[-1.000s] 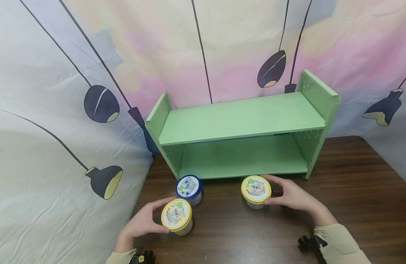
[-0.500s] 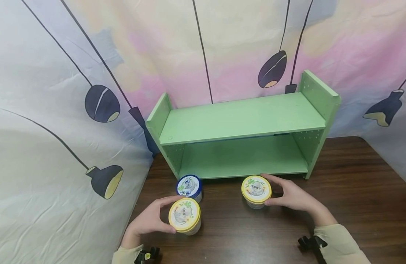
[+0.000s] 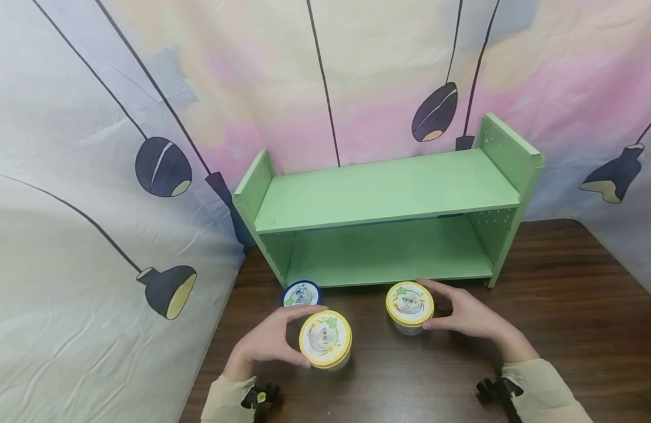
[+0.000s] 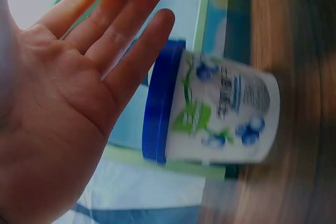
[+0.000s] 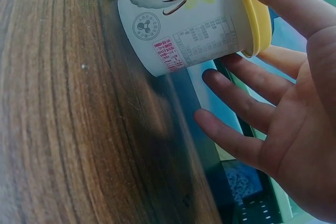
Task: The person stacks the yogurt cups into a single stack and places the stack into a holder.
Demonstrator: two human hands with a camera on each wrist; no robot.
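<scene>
My left hand (image 3: pixel 266 341) grips a paper tub with a yellow lid (image 3: pixel 325 339) between thumb and fingers, near the table's front; it looks slightly raised. Behind that hand stands a blue-lidded tub (image 3: pixel 301 294), partly hidden in the head view. The left wrist view shows its white side with blueberry print (image 4: pixel 220 108) below my spread fingers. My right hand (image 3: pixel 465 315) holds a second yellow-lidded tub (image 3: pixel 410 304) by its rim, just before the shelf. In the right wrist view this vanilla-flower tub (image 5: pixel 184 30) is pinched at the lid, the other fingers extended.
A green two-tier shelf (image 3: pixel 389 191) stands at the back of the brown wooden table (image 3: pixel 579 317). Behind it hangs a painted cloth (image 3: pixel 378 76) with lamp drawings. Black camera straps sit on both wrists.
My left hand has carried its yellow-lidded tub to the right and now covers part of the blue-lidded tub. The right hand and its tub have stayed in place.
</scene>
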